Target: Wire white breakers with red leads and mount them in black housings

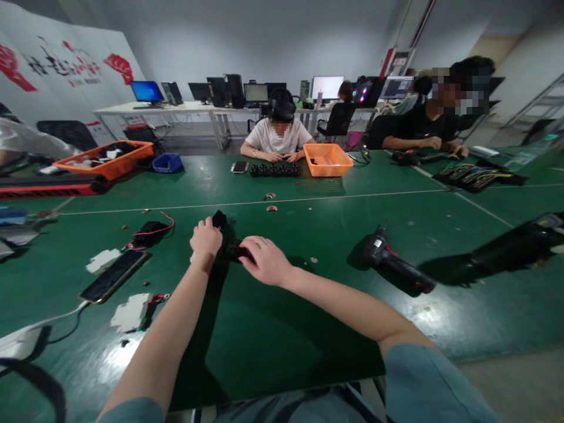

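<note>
My left hand (206,238) is closed around a black part (219,220), whose upper end sticks out beyond the fingers. To its right, my right hand (265,260) rests over a second dark object (233,251), with thumb and fingers curled round its right end. What the dark object is cannot be made out. Both hands are low over the green table (282,335), a short gap apart. On the right lies a black and red power drill (394,264). A phone (113,276) with a white cable lies left of my left forearm, between white modules (132,312) (103,261).
A black device with a red wire (150,234) lies at the left. Farther back are orange bins (328,160) (110,157), a blue tray (167,163) and a row of black parts (274,170). A black cylindrical object (511,244) is at the right. People sit across the table.
</note>
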`<state>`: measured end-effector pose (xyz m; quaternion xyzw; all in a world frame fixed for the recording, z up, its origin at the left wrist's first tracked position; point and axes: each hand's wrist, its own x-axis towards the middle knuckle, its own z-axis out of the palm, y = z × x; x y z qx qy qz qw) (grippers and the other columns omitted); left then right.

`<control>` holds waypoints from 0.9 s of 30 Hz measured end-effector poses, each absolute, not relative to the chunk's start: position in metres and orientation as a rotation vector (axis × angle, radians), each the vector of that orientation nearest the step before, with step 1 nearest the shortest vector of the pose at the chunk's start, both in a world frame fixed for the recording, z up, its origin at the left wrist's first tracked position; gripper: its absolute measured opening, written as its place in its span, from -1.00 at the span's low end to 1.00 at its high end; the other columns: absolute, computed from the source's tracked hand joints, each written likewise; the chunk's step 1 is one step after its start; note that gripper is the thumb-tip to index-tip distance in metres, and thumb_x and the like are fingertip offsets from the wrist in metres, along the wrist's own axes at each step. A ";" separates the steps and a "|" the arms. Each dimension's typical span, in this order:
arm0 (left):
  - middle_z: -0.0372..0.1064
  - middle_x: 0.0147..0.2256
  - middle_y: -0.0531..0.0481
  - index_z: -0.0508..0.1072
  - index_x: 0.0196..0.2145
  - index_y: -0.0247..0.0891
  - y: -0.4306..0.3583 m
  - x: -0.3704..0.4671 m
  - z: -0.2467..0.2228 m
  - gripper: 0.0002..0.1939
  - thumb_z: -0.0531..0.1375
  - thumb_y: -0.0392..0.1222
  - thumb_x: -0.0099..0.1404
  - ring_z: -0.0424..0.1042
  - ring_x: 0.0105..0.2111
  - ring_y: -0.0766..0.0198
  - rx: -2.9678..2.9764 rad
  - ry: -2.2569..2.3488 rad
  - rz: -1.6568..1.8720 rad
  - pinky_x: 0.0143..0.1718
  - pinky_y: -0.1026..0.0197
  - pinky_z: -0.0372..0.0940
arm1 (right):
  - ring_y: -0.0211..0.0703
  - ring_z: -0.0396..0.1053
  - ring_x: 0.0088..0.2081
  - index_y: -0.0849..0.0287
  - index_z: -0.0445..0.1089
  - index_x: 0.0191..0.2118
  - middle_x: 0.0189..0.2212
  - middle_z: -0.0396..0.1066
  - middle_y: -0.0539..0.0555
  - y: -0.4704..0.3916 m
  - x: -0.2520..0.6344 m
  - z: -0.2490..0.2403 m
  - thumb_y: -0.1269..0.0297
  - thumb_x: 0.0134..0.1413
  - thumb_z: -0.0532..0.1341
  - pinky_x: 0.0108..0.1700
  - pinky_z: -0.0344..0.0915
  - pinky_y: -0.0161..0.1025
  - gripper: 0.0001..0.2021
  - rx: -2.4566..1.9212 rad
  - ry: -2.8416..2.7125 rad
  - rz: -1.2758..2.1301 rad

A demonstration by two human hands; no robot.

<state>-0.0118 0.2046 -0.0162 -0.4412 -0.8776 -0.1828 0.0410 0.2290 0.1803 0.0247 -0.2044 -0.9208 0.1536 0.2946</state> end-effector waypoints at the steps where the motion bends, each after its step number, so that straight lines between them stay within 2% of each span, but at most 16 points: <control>1: 0.28 0.08 -0.40 0.22 0.23 -0.28 0.204 -0.011 -0.016 -0.53 -0.06 -0.22 0.41 0.28 0.09 -0.14 -1.357 -2.674 -0.544 -0.04 -0.11 0.28 | -0.03 0.32 0.11 0.16 0.29 0.06 0.05 0.36 0.21 0.190 0.259 0.020 0.22 0.34 0.08 0.16 0.27 -0.02 -0.74 -0.623 -2.445 0.401; 7: 0.29 0.07 -0.42 0.22 0.24 -0.33 0.208 -0.012 -0.017 -0.46 -0.07 -0.03 0.40 0.31 0.04 -0.21 -1.377 -2.696 -0.484 -0.07 -0.18 0.32 | 0.00 0.35 0.05 0.20 0.34 0.01 -0.01 0.39 0.25 0.226 0.384 -0.019 0.30 0.30 0.11 0.12 0.30 0.02 -0.78 -1.042 -2.464 0.281; 13: 0.31 0.04 -0.47 0.25 0.20 -0.38 0.209 -0.008 -0.016 -0.32 -0.08 0.21 0.38 0.34 0.01 -0.27 -1.352 -2.666 -0.418 -0.11 -0.21 0.33 | -0.01 0.31 0.10 0.18 0.30 0.08 0.04 0.34 0.25 0.223 0.392 -0.037 0.31 0.29 0.11 0.15 0.28 0.01 -0.72 -1.072 -2.419 0.319; 17: 0.36 0.00 -0.45 0.30 0.13 -0.39 0.209 -0.006 -0.017 -0.33 -0.07 0.23 0.37 0.37 -0.02 -0.26 -1.309 -2.657 -0.373 -0.13 -0.20 0.36 | 0.04 0.20 0.22 0.13 0.29 0.11 0.17 0.22 0.27 0.223 0.391 -0.038 0.23 0.29 0.13 0.22 0.22 0.08 -0.69 -1.051 -2.406 0.323; 21: 0.39 -0.03 -0.43 0.34 0.08 -0.40 0.211 -0.009 -0.020 -0.38 -0.04 0.20 0.35 0.39 -0.05 -0.24 -1.277 -2.676 -0.356 -0.13 -0.19 0.37 | 0.05 0.10 0.30 0.13 0.28 0.12 0.22 0.15 0.29 0.227 0.398 -0.040 0.18 0.37 0.03 0.27 0.17 0.12 -0.69 -1.092 -2.318 0.375; 27: 0.36 -0.02 -0.43 0.35 0.08 -0.40 0.209 -0.011 -0.020 -0.38 -0.03 0.19 0.34 0.33 0.00 -0.22 -1.315 -2.693 -0.346 -0.13 -0.15 0.36 | 0.04 0.10 0.30 0.17 0.28 0.12 0.22 0.13 0.29 0.229 0.399 -0.042 0.15 0.39 -0.02 0.29 0.15 0.13 -0.66 -1.113 -2.274 0.434</control>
